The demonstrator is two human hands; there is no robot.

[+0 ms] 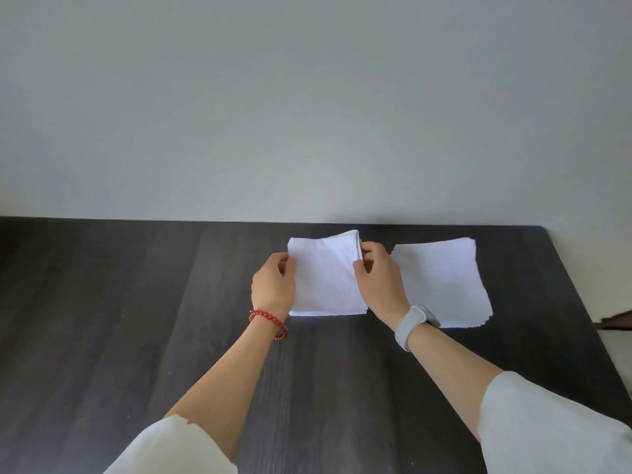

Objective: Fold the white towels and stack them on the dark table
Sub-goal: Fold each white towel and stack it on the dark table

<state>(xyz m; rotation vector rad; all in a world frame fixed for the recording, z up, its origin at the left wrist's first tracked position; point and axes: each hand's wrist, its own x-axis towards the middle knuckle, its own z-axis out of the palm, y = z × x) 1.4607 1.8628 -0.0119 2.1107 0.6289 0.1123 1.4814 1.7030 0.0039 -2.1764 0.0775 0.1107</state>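
Head view shows me both hands on a folded white towel point(326, 278) lying on the dark table point(136, 302). My left hand point(273, 285) pinches the towel's left edge, thumb on top and fingers curled under the cloth. My right hand point(378, 280) grips the right edge near the far corner, where that edge lifts slightly off the table between thumb and fingertips. Just beyond the right hand's knuckles, to its right, lies a stack of white towels point(444, 282), flat and apart from the held one. A red bead bracelet point(270, 323) circles the left wrist, a grey watch point(415, 325) the right.
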